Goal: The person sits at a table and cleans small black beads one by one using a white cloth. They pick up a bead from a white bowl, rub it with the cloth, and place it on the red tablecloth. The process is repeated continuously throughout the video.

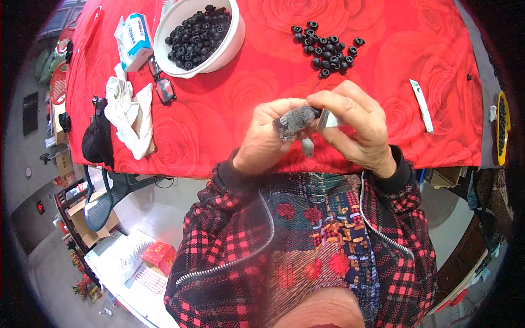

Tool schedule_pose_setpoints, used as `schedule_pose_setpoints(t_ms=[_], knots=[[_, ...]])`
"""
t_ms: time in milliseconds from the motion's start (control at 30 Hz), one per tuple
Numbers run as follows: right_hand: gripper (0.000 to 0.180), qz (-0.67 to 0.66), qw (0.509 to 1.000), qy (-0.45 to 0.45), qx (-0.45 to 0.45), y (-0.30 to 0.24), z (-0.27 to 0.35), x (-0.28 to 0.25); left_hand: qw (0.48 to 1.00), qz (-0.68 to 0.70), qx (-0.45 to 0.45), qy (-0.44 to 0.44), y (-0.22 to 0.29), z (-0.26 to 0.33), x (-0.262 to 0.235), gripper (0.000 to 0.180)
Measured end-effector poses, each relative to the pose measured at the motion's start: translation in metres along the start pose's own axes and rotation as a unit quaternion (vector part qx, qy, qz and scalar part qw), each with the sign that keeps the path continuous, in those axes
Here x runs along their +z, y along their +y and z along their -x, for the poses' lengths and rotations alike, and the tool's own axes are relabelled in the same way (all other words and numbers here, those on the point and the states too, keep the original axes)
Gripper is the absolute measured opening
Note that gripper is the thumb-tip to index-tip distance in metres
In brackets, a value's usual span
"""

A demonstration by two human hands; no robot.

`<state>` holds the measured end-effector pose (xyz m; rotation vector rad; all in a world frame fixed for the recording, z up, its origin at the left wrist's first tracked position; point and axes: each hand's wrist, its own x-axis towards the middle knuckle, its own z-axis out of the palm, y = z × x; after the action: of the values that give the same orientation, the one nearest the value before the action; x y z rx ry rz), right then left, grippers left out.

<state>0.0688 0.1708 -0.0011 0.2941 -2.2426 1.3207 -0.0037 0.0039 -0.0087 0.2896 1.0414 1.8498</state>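
Note:
Above the near edge of the table, both hands are raised close together. My left hand (262, 136) is closed around a small black rubber-like part (316, 112), which is mostly hidden by the fingers. A worn, dark grey cover (295, 122) wraps its thumb, and a pale grey tip (307, 146) shows just below. My right hand (358, 123) pinches a short, flat, silvery blade (328, 119) against the black part. Beyond the hands lies a loose pile of similar black parts (329, 52). A white bowl (236, 41) filled with more of them stands at the far left.
A red rose-patterned cloth (191, 131) covers the table. On its left are a blue-and-white tissue box (134, 44), glasses (164, 90), white fabric (128, 112) and a black cloth item (97, 136). To the right are a pale flat strip (421, 106) and a yellow tray (501, 158).

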Motion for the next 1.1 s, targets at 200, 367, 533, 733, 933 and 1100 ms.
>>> schedule_pose_setpoints(t_ms=[200, 367, 533, 733, 933, 1100], knots=[[0.034, 0.049, 0.992, 0.063, -0.096, -0.007, 0.002, 0.006, 0.987, 0.145, -0.045, -0.046, -0.007, 0.007, 0.003, 0.022], [0.033, 0.061, 0.988, 0.094, -0.111, -0.013, 0.004, 0.012, 0.981, 0.177, -0.049, -0.059, -0.012, 0.012, -0.001, 0.03], [0.033, 0.076, 0.985, 0.106, -0.117, -0.018, 0.008, 0.013, 0.987, 0.148, 0.005, -0.062, -0.008, 0.017, 0.004, 0.032], [0.029, 0.052, 0.994, 0.051, -0.084, -0.033, 0.011, 0.002, 0.995, 0.027, 0.091, 0.019, 0.004, 0.022, 0.017, 0.026], [0.015, 0.02, 0.995, -0.037, 0.089, -0.042, 0.002, -0.021, 0.991, -0.08, 0.101, 0.025, 0.011, 0.029, 0.02, 0.022], [0.015, 0.041, 0.995, -0.057, 0.066, -0.036, 0.0, -0.02, 0.986, -0.11, 0.12, 0.019, 0.008, 0.026, 0.019, 0.022]])
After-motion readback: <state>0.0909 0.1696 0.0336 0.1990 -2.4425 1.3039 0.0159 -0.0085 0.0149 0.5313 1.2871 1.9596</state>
